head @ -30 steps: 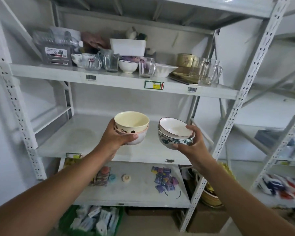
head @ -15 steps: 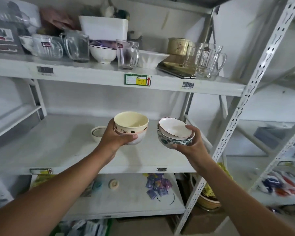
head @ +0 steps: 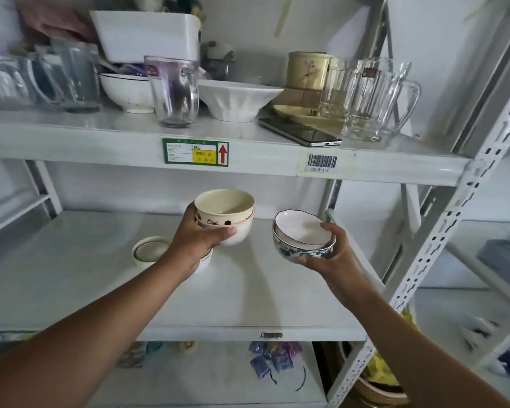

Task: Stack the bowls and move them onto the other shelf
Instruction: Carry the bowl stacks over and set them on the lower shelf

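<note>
Care suits the merge: left hand (head: pixel 199 241) grasping the cream bowl stack (head: pixel 225 214), right hand (head: pixel 330 257) cradling the floral bowl pair (head: pixel 302 238), nest them level over the middle shelf (head: pixel 71 278).

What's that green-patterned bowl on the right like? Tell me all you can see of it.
The green-patterned bowl looks like glazed ceramic: white, with dark green leafy figures round its outer wall. It is the lower one of a pair, with a white bowl nested inside it, so its inside is hidden. It tilts slightly toward the camera. The right hand holds it in the air above the middle shelf, fingers under its base and thumb over the rim.
</note>
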The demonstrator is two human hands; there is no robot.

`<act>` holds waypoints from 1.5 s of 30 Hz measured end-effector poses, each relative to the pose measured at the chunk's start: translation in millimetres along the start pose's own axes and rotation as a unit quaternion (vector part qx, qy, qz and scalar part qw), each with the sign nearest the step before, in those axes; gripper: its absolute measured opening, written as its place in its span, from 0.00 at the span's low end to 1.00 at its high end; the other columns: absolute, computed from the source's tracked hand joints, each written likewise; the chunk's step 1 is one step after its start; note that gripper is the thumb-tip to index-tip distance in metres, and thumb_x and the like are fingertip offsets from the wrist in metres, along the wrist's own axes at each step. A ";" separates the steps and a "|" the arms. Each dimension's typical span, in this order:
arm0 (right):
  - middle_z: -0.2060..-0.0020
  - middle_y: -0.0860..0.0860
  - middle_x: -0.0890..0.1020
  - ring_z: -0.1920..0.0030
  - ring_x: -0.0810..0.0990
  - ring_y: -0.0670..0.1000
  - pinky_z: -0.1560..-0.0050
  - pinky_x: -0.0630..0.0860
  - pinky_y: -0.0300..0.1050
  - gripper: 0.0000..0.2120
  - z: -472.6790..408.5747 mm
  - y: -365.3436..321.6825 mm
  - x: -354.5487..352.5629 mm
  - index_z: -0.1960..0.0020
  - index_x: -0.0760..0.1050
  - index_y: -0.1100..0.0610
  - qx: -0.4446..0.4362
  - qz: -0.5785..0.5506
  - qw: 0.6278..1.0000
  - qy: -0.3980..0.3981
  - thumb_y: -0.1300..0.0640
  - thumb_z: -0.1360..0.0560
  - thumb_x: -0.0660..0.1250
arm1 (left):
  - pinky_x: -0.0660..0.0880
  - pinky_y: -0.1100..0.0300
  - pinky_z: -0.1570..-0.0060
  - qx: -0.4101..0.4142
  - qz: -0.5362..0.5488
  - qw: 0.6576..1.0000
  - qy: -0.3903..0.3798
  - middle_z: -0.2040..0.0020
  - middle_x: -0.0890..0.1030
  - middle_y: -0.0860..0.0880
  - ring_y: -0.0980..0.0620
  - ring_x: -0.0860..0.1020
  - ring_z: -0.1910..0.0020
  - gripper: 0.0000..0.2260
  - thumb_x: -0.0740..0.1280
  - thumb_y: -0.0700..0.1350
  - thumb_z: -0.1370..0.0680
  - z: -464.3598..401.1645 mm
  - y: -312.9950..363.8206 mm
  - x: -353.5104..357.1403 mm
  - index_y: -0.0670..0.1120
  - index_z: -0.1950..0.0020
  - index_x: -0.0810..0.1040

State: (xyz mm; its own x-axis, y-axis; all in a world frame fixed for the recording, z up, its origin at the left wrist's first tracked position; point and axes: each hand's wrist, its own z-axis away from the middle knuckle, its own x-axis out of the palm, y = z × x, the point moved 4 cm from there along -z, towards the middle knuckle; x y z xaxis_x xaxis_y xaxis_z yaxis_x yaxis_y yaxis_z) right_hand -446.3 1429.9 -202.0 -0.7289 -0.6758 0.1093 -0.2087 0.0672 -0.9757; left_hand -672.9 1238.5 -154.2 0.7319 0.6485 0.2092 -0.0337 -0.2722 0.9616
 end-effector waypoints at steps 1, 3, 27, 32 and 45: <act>0.43 0.46 0.81 0.42 0.81 0.49 0.47 0.80 0.43 0.44 -6.6 3.4 -2.7 0.37 0.73 0.42 0.003 0.007 1.000 0.000 0.60 0.47 0.87 | 0.80 0.60 0.62 0.001 -0.002 1.000 -0.001 0.46 0.82 0.51 0.54 0.81 0.49 0.32 0.78 0.36 0.42 -4.9 -2.4 2.1 0.52 0.41 0.73; 0.43 0.44 0.82 0.41 0.82 0.50 0.47 0.80 0.43 0.44 -18.4 8.7 -6.7 0.37 0.72 0.41 0.007 0.017 1.000 0.004 0.59 0.47 0.88 | 0.80 0.61 0.62 0.004 -0.002 1.000 0.002 0.45 0.81 0.50 0.54 0.81 0.48 0.33 0.77 0.36 0.42 -15.7 -7.6 4.3 0.51 0.39 0.73; 0.32 0.58 0.68 0.33 0.74 0.60 0.39 0.78 0.61 0.43 -74.5 167.9 -5.4 0.43 0.71 0.40 0.068 0.040 0.988 0.134 0.60 0.52 0.84 | 0.78 0.58 0.47 0.048 -0.077 0.995 0.047 0.44 0.82 0.46 0.48 0.81 0.45 0.37 0.82 0.44 0.46 -79.4 -195.1 8.5 0.44 0.39 0.74; 0.36 0.53 0.68 0.35 0.75 0.58 0.37 0.77 0.62 0.41 -76.1 181.7 -3.3 0.44 0.71 0.39 0.069 0.110 0.978 0.161 0.54 0.53 0.83 | 0.76 0.54 0.43 0.013 -0.091 0.994 0.060 0.41 0.80 0.43 0.45 0.79 0.42 0.42 0.82 0.46 0.48 -76.9 -217.7 -6.4 0.41 0.36 0.72; 0.40 0.47 0.68 0.40 0.78 0.52 0.39 0.78 0.58 0.40 -91.0 202.0 2.7 0.48 0.71 0.35 0.076 0.157 0.967 0.184 0.52 0.56 0.83 | 0.77 0.61 0.45 0.007 -0.125 0.992 0.025 0.43 0.79 0.49 0.50 0.79 0.43 0.38 0.81 0.42 0.45 -85.6 -248.2 -36.1 0.46 0.37 0.71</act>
State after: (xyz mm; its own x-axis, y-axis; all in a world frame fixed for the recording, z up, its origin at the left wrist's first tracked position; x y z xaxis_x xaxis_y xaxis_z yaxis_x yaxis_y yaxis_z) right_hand -549.8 1508.5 -381.5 -0.9297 -0.3302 -0.1635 0.1385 0.0980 -0.9855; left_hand -749.2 1343.5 -385.2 0.6819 0.7310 -0.0272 0.1540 -0.1072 0.9822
